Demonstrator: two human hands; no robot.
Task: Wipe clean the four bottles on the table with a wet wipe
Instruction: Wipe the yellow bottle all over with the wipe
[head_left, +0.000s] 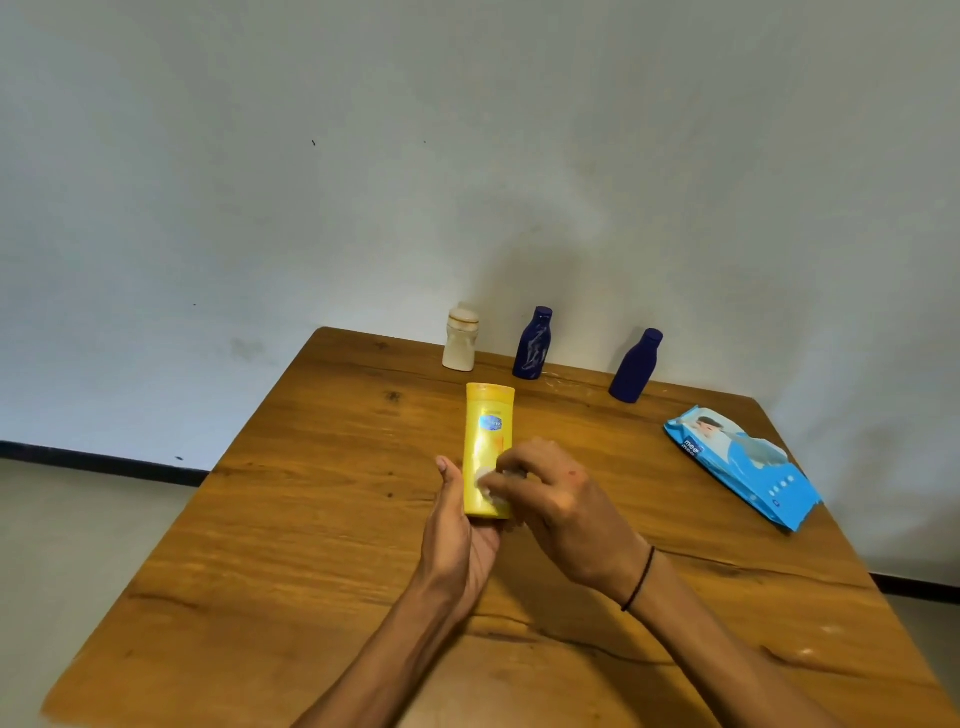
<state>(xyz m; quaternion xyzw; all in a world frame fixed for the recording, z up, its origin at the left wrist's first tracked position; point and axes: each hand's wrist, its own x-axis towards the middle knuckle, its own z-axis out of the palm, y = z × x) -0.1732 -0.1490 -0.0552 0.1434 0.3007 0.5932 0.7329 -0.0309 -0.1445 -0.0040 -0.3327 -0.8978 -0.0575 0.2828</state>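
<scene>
Head view: the left hand (460, 535) curls its grip round the lower end of the yellow lotion bottle (488, 441), thumb up the bottle's left edge, the other fingers hidden behind it. The bottle is held near the middle of the wooden bench (311, 519), its long axis running from 6 to 12 o'clock, the far end pointing at the wall; which end carries the cap cannot be made out. The right hand (556, 499) pinches a small white wet wipe (485, 483) against the bottle's lower front; most of the wipe is covered by the fingers. Toward 12 o'clock, along the far edge, stand a cream bottle (460, 340), a smeared dark blue bottle (532, 345) and a second dark blue bottle (636, 369), all upright. At 3 o'clock lies a blue wet-wipe pack (748, 467), its print blurred. Both forearms are cut off by the lower frame edge.
</scene>
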